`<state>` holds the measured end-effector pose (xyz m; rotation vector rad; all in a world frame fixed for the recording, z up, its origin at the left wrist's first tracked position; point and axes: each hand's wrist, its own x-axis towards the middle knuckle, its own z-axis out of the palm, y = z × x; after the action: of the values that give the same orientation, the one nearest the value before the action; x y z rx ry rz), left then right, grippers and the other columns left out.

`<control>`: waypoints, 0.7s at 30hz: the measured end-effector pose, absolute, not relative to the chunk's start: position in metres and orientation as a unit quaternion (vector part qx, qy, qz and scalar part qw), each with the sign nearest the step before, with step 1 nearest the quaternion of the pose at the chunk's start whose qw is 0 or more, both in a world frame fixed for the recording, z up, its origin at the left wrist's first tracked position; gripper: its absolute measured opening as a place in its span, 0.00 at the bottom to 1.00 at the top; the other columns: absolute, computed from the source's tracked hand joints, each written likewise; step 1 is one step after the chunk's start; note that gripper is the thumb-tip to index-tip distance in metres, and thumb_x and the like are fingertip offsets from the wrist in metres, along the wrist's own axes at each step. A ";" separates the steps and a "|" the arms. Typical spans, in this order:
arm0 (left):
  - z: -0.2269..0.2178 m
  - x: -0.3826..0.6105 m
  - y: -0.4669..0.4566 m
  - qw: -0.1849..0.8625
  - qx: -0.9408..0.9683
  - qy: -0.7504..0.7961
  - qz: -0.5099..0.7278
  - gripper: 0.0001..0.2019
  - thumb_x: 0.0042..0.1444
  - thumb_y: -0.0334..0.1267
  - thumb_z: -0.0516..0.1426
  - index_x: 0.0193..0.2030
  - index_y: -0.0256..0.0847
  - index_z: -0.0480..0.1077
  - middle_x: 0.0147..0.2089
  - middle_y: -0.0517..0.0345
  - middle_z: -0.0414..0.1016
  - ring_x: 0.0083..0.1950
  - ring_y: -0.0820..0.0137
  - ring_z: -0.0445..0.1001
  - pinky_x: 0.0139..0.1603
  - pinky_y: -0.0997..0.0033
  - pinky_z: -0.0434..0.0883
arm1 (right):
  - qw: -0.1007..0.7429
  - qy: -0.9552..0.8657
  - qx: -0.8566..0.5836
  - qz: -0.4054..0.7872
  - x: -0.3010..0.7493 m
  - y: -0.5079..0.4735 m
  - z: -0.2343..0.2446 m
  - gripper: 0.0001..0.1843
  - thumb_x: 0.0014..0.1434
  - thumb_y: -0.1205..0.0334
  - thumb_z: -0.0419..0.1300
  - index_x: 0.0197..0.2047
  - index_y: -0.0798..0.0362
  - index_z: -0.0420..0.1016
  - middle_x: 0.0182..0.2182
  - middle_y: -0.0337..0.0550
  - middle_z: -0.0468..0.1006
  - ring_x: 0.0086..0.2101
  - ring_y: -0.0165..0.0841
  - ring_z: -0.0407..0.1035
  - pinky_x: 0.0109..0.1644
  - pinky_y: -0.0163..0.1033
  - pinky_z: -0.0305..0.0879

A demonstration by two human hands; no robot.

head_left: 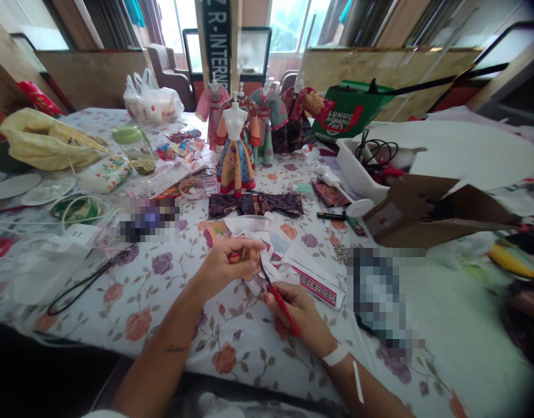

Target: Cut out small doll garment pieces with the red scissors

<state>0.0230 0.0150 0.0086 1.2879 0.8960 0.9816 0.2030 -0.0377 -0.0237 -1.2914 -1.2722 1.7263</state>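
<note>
My left hand (226,264) is closed, pinching a small white piece of fabric (267,255) with a patterned trim just above the table. My right hand (298,313) is closed round a thin red-handled tool (280,302), whose dark tip touches the fabric beside my left fingers. More white fabric pieces with a red patterned band (315,284) lie right of my hands. Dark patterned fabric pieces (255,204) lie beyond them, in front of a small dress form wearing an orange and blue dress (235,157).
A floral tablecloth (171,302) covers the table. Several dressed doll forms (267,119) stand at the back. A white power strip (77,238) and cable lie left; a jar (135,149) and a yellow bag (49,142) sit further left. A cardboard box (427,212), white tray (358,168) and green bag (351,110) are right.
</note>
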 end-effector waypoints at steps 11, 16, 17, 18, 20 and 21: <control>0.013 0.025 0.014 0.615 0.539 0.378 0.434 0.14 0.47 0.33 0.63 0.43 0.37 0.76 0.25 0.63 0.68 0.24 0.77 0.67 0.27 0.76 0.67 | 0.315 -0.482 -0.482 0.660 0.202 -0.038 -0.025 0.24 0.52 0.44 0.62 0.21 0.52 0.57 0.10 0.27 0.56 0.11 0.22 0.55 0.13 0.28 0.49; 0.015 0.027 0.014 0.604 0.542 0.380 0.444 0.13 0.47 0.35 0.64 0.41 0.36 0.76 0.24 0.64 0.68 0.24 0.77 0.66 0.25 0.77 0.66 | 0.315 -0.480 -0.476 0.666 0.203 -0.037 -0.024 0.25 0.52 0.41 0.61 0.22 0.52 0.57 0.11 0.27 0.57 0.11 0.23 0.55 0.13 0.28 0.51; 0.015 0.027 0.014 0.603 0.543 0.380 0.444 0.13 0.47 0.35 0.64 0.42 0.37 0.76 0.24 0.64 0.68 0.23 0.77 0.66 0.25 0.76 0.66 | 0.314 -0.479 -0.478 0.665 0.203 -0.037 -0.024 0.25 0.52 0.41 0.61 0.21 0.52 0.58 0.11 0.27 0.57 0.11 0.23 0.55 0.12 0.28 0.51; 0.014 0.027 0.015 0.603 0.544 0.380 0.444 0.13 0.47 0.35 0.64 0.42 0.37 0.76 0.24 0.64 0.68 0.23 0.77 0.66 0.25 0.76 0.66 | 0.313 -0.479 -0.481 0.664 0.202 -0.037 -0.024 0.25 0.52 0.41 0.61 0.21 0.52 0.58 0.11 0.27 0.56 0.11 0.23 0.55 0.12 0.28 0.51; 0.013 0.027 0.015 0.599 0.546 0.381 0.445 0.13 0.47 0.34 0.63 0.41 0.36 0.76 0.25 0.64 0.68 0.24 0.77 0.67 0.26 0.76 0.67 | 0.314 -0.478 -0.484 0.662 0.202 -0.038 -0.025 0.25 0.52 0.41 0.61 0.21 0.52 0.58 0.11 0.27 0.56 0.10 0.23 0.55 0.12 0.28 0.50; 0.013 0.027 0.015 0.596 0.547 0.383 0.445 0.13 0.47 0.34 0.63 0.41 0.37 0.76 0.25 0.63 0.68 0.25 0.77 0.67 0.27 0.76 0.67 | 0.316 -0.477 -0.485 0.662 0.202 -0.038 -0.025 0.25 0.52 0.41 0.61 0.21 0.52 0.58 0.10 0.27 0.56 0.10 0.23 0.55 0.12 0.28 0.50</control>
<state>0.0267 0.0150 0.0133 1.2708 0.8897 1.0338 0.2024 -0.0378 -0.0250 -1.2764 -1.2557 1.7441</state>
